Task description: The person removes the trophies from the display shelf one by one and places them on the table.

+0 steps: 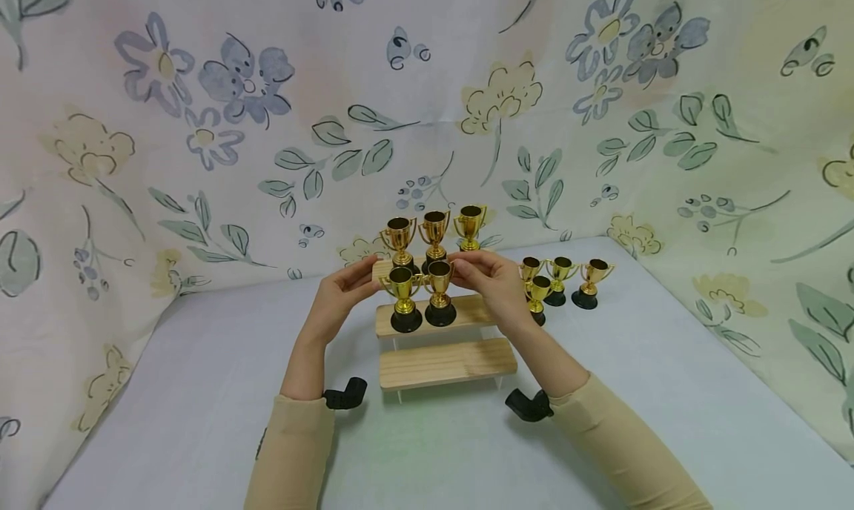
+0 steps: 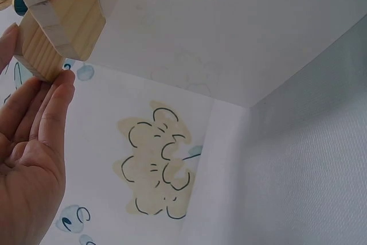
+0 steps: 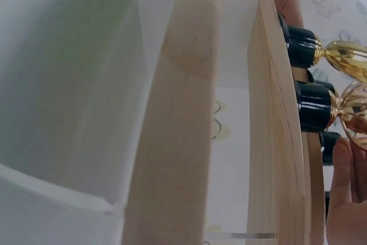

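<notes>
A three-tier wooden display stand [image 1: 448, 363] bears small gold trophies with black bases. Along its top tier stand three: a left trophy [image 1: 400, 234], a middle trophy [image 1: 435, 230] and a right trophy [image 1: 470, 224]. Two more, a left trophy [image 1: 403, 291] and a right trophy [image 1: 439, 287], occupy the middle tier. My left hand [image 1: 336, 299] holds the left end of the top shelf [image 2: 39, 50] between thumb and fingers. Close behind the middle tier's right trophy, my right hand [image 1: 494, 284] pinches at the top tier's middle trophy; the exact contact is partly hidden.
Several loose trophies [image 1: 594, 279] stand on the white tabletop [image 1: 427, 458] right of the stand, one partly behind my right wrist. A floral cloth [image 1: 427, 124] hangs behind the table and along its sides. Each wrist wears a black camera mount [image 1: 347, 393].
</notes>
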The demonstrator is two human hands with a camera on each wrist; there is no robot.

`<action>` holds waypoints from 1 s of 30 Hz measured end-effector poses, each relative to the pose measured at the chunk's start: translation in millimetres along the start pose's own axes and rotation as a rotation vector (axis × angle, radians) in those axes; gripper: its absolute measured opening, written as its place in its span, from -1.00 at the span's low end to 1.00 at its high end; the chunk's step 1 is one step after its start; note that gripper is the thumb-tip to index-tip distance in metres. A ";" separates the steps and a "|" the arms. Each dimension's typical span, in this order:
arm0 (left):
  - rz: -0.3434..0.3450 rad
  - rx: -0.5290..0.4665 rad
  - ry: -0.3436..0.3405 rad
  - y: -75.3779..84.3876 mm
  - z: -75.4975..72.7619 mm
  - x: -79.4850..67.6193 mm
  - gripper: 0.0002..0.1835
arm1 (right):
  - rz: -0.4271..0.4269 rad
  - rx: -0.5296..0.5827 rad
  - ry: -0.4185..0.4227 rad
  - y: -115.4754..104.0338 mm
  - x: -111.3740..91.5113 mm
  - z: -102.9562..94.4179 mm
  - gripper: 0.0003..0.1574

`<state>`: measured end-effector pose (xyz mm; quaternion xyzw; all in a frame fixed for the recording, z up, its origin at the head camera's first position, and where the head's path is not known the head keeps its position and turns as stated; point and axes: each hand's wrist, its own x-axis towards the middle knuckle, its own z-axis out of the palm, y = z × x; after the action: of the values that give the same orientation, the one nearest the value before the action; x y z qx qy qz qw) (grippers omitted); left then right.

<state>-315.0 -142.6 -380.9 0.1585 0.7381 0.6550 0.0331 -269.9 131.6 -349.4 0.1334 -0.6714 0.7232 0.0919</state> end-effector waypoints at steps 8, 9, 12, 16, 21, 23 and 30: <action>-0.003 -0.007 -0.003 -0.2 0.0 -0.4 -0.33 | -0.006 -0.012 0.010 3.6 0.6 0.6 -0.63; -0.004 -0.004 -0.002 -0.3 -0.1 -0.4 -0.34 | -0.008 -0.009 0.012 3.7 0.5 0.8 -0.63; -0.004 0.005 0.000 -0.5 -0.2 -0.2 -0.33 | -0.014 -0.001 0.016 3.8 0.0 1.3 -0.64; -0.001 0.007 0.001 0.0 0.0 0.0 -0.33 | -0.016 0.010 0.022 3.3 -1.0 1.4 -0.65; -0.001 0.007 0.001 -0.8 0.0 0.7 -0.33 | -0.007 0.023 0.035 1.1 -3.3 -0.6 -0.67; -0.003 0.011 0.003 -0.9 -0.1 0.9 -0.33 | -0.011 0.025 0.039 0.6 -4.2 -1.6 -0.69; -0.002 -0.006 0.001 -0.2 0.3 0.6 -0.33 | -0.032 0.046 0.038 -0.4 -7.2 -4.6 -0.75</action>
<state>-315.6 -142.2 -381.1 0.1570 0.7363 0.6573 0.0338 -263.3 136.6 -351.6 0.1323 -0.6505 0.7393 0.1131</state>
